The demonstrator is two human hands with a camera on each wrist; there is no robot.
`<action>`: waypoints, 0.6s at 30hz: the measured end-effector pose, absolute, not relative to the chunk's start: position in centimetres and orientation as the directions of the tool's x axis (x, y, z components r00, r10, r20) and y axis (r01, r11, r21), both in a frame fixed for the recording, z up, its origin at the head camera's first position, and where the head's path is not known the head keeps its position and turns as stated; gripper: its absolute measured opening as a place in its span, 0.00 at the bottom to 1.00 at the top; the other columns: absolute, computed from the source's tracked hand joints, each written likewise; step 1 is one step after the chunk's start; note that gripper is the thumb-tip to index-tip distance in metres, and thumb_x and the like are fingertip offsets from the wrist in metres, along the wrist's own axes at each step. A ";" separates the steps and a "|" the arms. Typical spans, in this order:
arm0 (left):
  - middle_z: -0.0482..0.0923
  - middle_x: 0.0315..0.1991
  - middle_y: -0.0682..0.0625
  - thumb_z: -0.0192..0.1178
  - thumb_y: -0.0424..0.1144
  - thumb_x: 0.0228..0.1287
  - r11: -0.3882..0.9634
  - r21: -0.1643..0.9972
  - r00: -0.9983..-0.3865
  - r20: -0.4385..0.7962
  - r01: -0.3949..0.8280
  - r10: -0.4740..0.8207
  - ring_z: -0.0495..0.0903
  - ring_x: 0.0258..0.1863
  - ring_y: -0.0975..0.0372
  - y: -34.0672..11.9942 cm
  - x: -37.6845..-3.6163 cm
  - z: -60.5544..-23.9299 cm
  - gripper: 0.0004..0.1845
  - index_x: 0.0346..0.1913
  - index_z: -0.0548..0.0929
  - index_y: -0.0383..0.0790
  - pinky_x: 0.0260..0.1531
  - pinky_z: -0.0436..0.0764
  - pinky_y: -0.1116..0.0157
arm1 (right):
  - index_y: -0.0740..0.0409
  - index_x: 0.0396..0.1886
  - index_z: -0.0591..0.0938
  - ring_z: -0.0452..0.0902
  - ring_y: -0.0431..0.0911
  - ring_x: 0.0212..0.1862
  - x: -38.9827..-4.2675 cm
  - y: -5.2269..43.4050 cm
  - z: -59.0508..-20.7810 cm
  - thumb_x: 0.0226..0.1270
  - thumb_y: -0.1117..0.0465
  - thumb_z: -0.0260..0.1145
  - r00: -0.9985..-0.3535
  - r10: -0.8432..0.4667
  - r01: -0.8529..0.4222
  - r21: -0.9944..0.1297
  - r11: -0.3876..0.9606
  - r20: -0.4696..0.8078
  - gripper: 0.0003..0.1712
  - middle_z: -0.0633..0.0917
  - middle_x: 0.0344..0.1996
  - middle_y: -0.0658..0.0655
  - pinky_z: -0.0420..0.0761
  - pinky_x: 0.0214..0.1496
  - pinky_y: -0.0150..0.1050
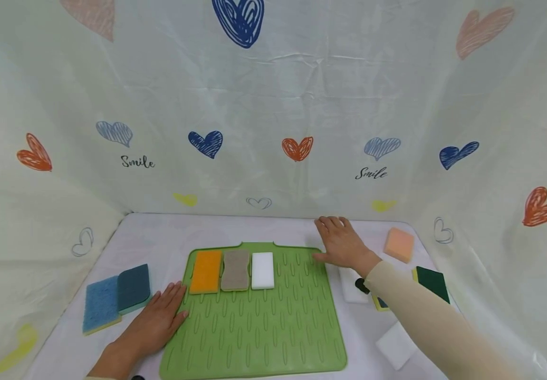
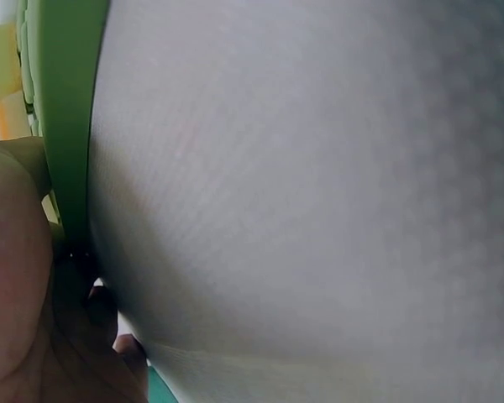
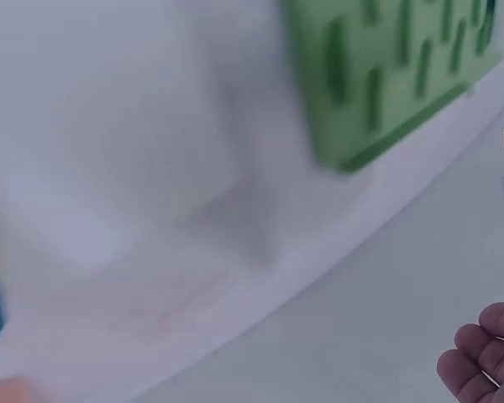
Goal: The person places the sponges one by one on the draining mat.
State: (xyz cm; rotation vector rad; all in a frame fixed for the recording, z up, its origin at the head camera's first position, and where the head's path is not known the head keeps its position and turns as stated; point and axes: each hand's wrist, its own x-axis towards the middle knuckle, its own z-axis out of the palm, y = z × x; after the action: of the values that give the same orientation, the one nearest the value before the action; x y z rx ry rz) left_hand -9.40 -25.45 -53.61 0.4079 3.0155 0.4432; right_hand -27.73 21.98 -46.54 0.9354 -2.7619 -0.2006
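A green ridged mat (image 1: 254, 332) lies on the table. Along its back part, an orange sponge (image 1: 205, 272), a grey-brown wavy-edged sponge (image 1: 236, 270) and a white sponge block (image 1: 262, 271) stand side by side. My left hand (image 1: 156, 319) rests along the mat's left edge, fingers extended; the left wrist view shows it against the mat's side (image 2: 67, 126). Over the mat's back right corner is my right hand (image 1: 342, 245), fingers extended and holding nothing. In the right wrist view its fingertips (image 3: 466, 365) appear apart from the mat (image 3: 353, 126).
Left of the mat, a blue sponge (image 1: 101, 303) touches a dark teal sponge (image 1: 133, 287). On the right are a peach sponge (image 1: 399, 244), a dark green scouring sponge (image 1: 432, 284) and white blocks (image 1: 396, 345), partly behind my right arm. A heart-printed curtain (image 1: 254, 179) hangs behind.
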 end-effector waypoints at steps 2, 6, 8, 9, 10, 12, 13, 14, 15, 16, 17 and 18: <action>0.63 0.79 0.33 0.57 0.49 0.81 0.924 0.293 -0.962 -0.038 0.247 0.269 0.62 0.79 0.37 -25.4 -9.5 -53.6 0.36 0.80 0.65 0.29 0.75 0.64 0.35 | 0.68 0.76 0.70 0.71 0.62 0.71 -28.1 24.2 -46.3 0.64 0.31 0.73 -0.792 -0.588 -0.550 0.227 0.804 0.164 0.56 0.75 0.71 0.67 0.70 0.73 0.65; 0.63 0.79 0.33 0.57 0.50 0.81 0.923 0.295 -0.961 -0.050 0.247 0.273 0.62 0.79 0.37 -25.3 -9.5 -53.5 0.36 0.80 0.65 0.29 0.75 0.64 0.35 | 0.70 0.75 0.70 0.71 0.63 0.71 -28.5 28.4 -45.7 0.64 0.32 0.73 -0.831 -0.537 -0.486 0.281 0.828 0.147 0.57 0.76 0.70 0.68 0.70 0.73 0.67; 0.63 0.79 0.33 0.57 0.50 0.81 0.922 0.298 -0.960 -0.055 0.246 0.274 0.62 0.79 0.37 -25.3 -9.5 -53.5 0.36 0.80 0.65 0.29 0.75 0.64 0.35 | 0.71 0.75 0.70 0.71 0.64 0.71 -28.6 30.2 -45.4 0.64 0.33 0.73 -0.851 -0.510 -0.459 0.291 0.839 0.128 0.56 0.75 0.70 0.69 0.69 0.73 0.69; 0.63 0.79 0.33 0.57 0.50 0.81 0.922 0.299 -0.960 -0.053 0.246 0.273 0.61 0.79 0.37 -25.3 -9.5 -53.5 0.36 0.80 0.65 0.29 0.75 0.64 0.35 | 0.72 0.75 0.69 0.70 0.65 0.71 -28.6 31.0 -45.2 0.63 0.33 0.74 -0.864 -0.490 -0.442 0.290 0.849 0.118 0.57 0.75 0.70 0.70 0.68 0.74 0.71; 0.63 0.79 0.33 0.57 0.50 0.81 0.921 0.300 -0.960 -0.051 0.247 0.274 0.62 0.79 0.37 -25.3 -9.5 -53.5 0.36 0.79 0.65 0.29 0.75 0.64 0.35 | 0.72 0.75 0.69 0.70 0.66 0.72 -28.7 31.8 -45.1 0.63 0.34 0.75 -0.876 -0.470 -0.425 0.286 0.859 0.108 0.57 0.75 0.70 0.71 0.67 0.74 0.72; 0.64 0.79 0.32 0.58 0.49 0.81 0.921 0.297 -0.960 -0.039 0.253 0.277 0.62 0.79 0.37 -25.4 -9.4 -53.5 0.36 0.79 0.65 0.28 0.74 0.64 0.35 | 0.73 0.74 0.69 0.69 0.67 0.72 -28.8 33.2 -45.0 0.63 0.34 0.75 -0.896 -0.433 -0.392 0.287 0.874 0.097 0.57 0.74 0.71 0.72 0.66 0.74 0.73; 0.64 0.79 0.33 0.58 0.49 0.81 0.920 0.299 -0.961 -0.036 0.252 0.275 0.62 0.79 0.37 -25.4 -9.4 -53.5 0.36 0.79 0.65 0.28 0.74 0.64 0.35 | 0.73 0.74 0.68 0.69 0.68 0.72 -28.9 33.8 -45.0 0.63 0.35 0.75 -0.906 -0.414 -0.374 0.285 0.882 0.092 0.57 0.74 0.71 0.73 0.65 0.74 0.74; 0.64 0.79 0.33 0.58 0.49 0.81 0.919 0.303 -0.961 -0.032 0.252 0.274 0.62 0.79 0.37 -25.4 -9.4 -53.5 0.36 0.79 0.65 0.28 0.74 0.64 0.35 | 0.73 0.74 0.68 0.68 0.68 0.72 -29.0 34.4 -44.9 0.63 0.35 0.75 -0.916 -0.391 -0.355 0.283 0.891 0.084 0.57 0.73 0.71 0.73 0.64 0.75 0.74; 0.64 0.79 0.32 0.58 0.49 0.80 0.918 0.303 -0.961 -0.025 0.256 0.277 0.63 0.79 0.37 -25.5 -9.4 -53.6 0.36 0.79 0.66 0.28 0.74 0.64 0.35 | 0.73 0.74 0.68 0.68 0.68 0.72 -29.0 34.9 -44.9 0.63 0.35 0.75 -0.924 -0.374 -0.339 0.283 0.897 0.077 0.57 0.73 0.71 0.73 0.64 0.75 0.74; 0.64 0.79 0.32 0.58 0.49 0.81 0.917 0.305 -0.961 -0.025 0.256 0.277 0.62 0.79 0.37 -25.5 -9.4 -53.6 0.36 0.79 0.66 0.28 0.74 0.64 0.35 | 0.73 0.74 0.68 0.67 0.69 0.72 -29.1 35.5 -44.8 0.63 0.35 0.75 -0.930 -0.360 -0.328 0.281 0.902 0.072 0.56 0.72 0.71 0.74 0.63 0.75 0.74; 0.64 0.79 0.32 0.58 0.49 0.80 0.917 0.307 -0.961 -0.024 0.255 0.276 0.62 0.79 0.37 -25.5 -9.4 -53.6 0.36 0.79 0.66 0.28 0.74 0.63 0.35 | 0.74 0.74 0.68 0.67 0.69 0.72 -29.1 36.0 -44.7 0.64 0.35 0.75 -0.935 -0.350 -0.319 0.284 0.904 0.065 0.56 0.72 0.71 0.74 0.63 0.75 0.75; 0.64 0.79 0.32 0.58 0.49 0.80 0.917 0.309 -0.961 -0.025 0.253 0.274 0.62 0.79 0.37 -25.5 -9.4 -53.6 0.36 0.79 0.66 0.28 0.74 0.63 0.35 | 0.74 0.74 0.68 0.67 0.69 0.72 -29.2 36.6 -44.7 0.64 0.36 0.74 -0.938 -0.341 -0.311 0.290 0.905 0.060 0.56 0.72 0.71 0.74 0.63 0.75 0.75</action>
State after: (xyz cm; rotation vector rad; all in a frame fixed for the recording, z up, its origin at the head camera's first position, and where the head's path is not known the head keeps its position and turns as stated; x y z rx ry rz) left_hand -9.42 -25.51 -53.63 0.4141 3.0093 0.4722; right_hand -29.18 36.57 -44.67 0.5078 -2.9595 -0.4232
